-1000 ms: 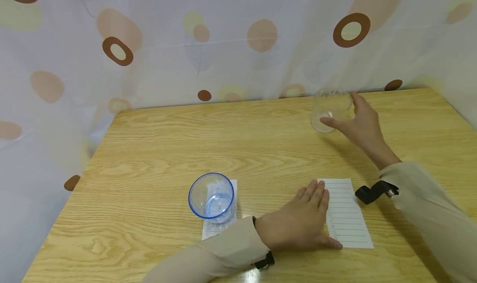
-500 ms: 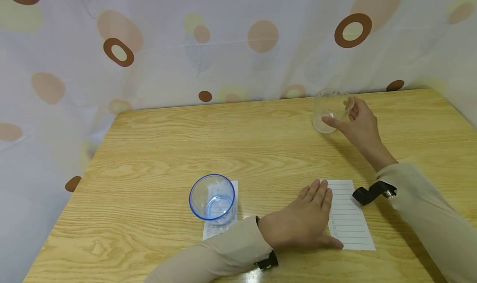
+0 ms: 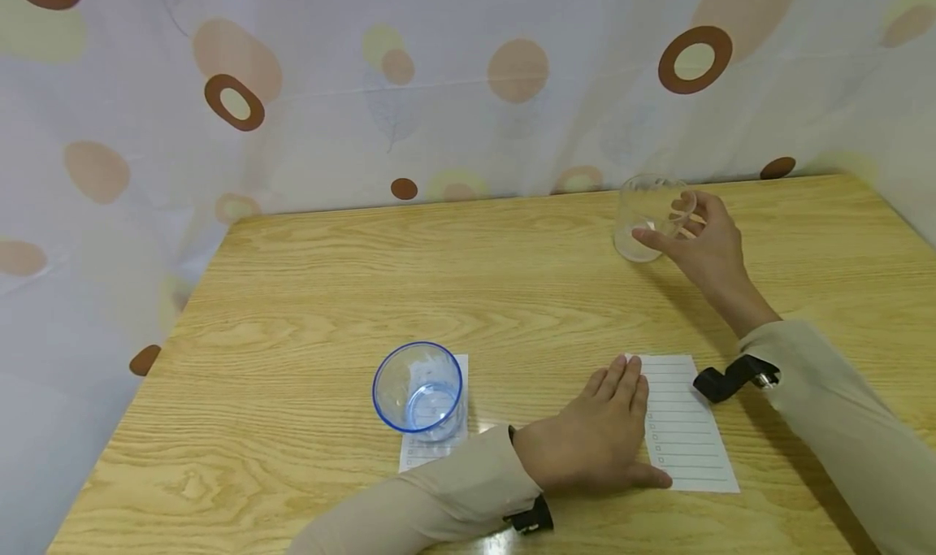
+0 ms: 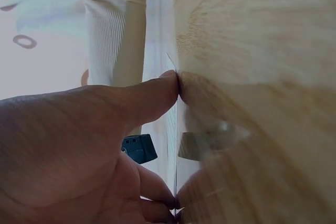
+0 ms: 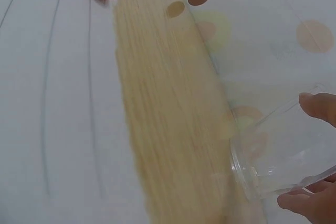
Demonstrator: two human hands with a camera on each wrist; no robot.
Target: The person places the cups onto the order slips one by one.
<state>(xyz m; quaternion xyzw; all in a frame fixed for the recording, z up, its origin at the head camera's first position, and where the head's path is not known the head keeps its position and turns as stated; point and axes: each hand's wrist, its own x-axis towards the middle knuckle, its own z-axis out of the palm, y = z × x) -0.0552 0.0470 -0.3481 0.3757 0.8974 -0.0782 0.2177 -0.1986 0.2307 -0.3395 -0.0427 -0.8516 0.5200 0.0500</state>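
Head view: You have two drinking vessels on the counter [image 3: 292, 295]. The clear cup [image 3: 633, 210] stands near the counter's far edge, ahead of your right side, its axis close to vertical. Your right hand [image 3: 705, 250] is curved around its right side, thumb in front, fingers behind. The blue-rimmed glass [image 3: 420, 392] stands upright with its mouth up; whether it holds liquid cannot be told. It rests on the first of two paper sheets, the left sheet [image 3: 418, 455]. The right sheet [image 3: 691, 433] is ruled, with small boxes down its left side; its long axis runs away from you, far end angled slightly left. Your left hand [image 3: 595, 441] lies flat and extended, grasping nothing, fingertips pointing away along that sheet's left edge and thumb across its near left corner.

Left wrist view: Your left thumb and fingertips meet the surface at the paper edge. Your right sleeve [image 4: 115, 35] is behind.

Right wrist view: The clear cup lies between your thumb and fingers, base toward the picture's left. Ruled paper fills the left side.
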